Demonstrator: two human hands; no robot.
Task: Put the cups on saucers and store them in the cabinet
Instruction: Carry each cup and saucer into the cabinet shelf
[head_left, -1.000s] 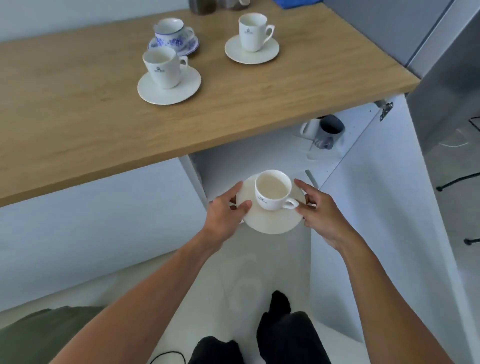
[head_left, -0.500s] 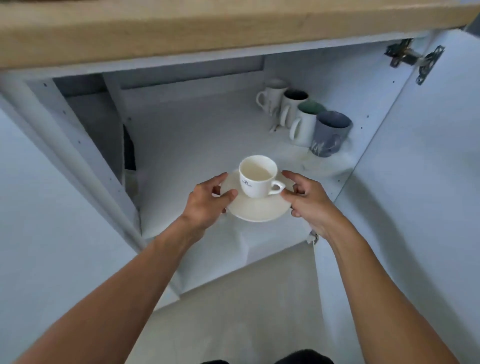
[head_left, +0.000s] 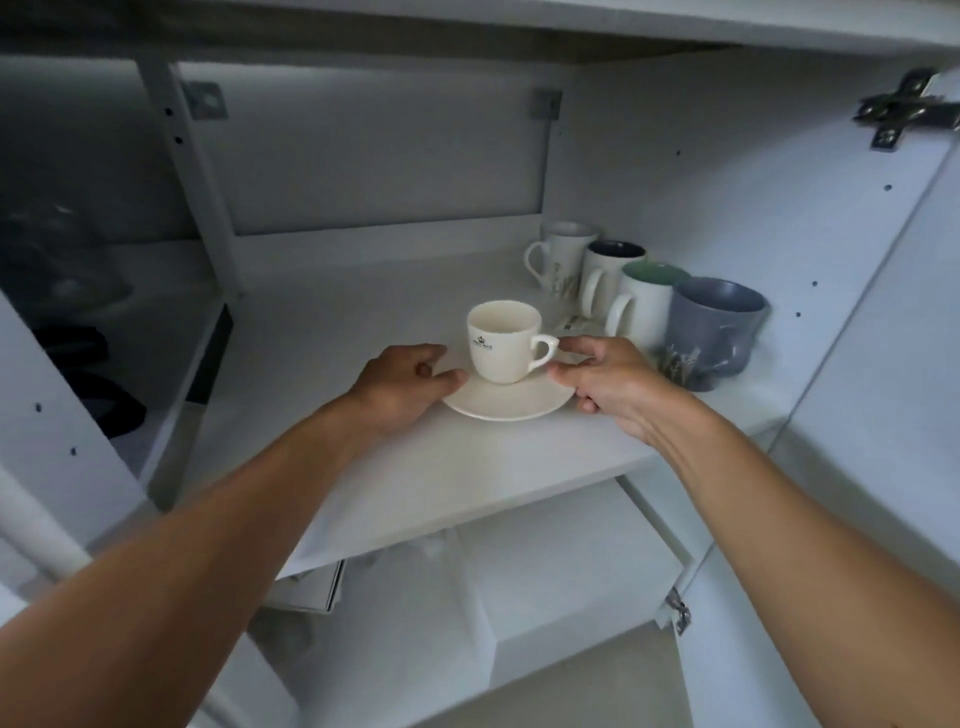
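White cabinet shelf (head_left: 415, 467): cup (head_left: 503, 343) upright on saucer (head_left: 511, 399), beside mug row (head_left: 649, 301). Left hand (head_left: 402, 382), right hand (head_left: 608, 382) pinched saucer's opposite rims.

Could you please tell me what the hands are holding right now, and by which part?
Both hands, left and right, grip the saucer by opposite rims; the cup stands on it.

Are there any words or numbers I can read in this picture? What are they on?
Small white porcelain cup on the white saucer: a dark crown-like logo with tiny print under it, too blurred to read.
White mug at the back: a faint pattern, no letters I can make out.
Small paper bit beside the mugs: a dark mark, too small to read.
No readable words or numbers anywhere.
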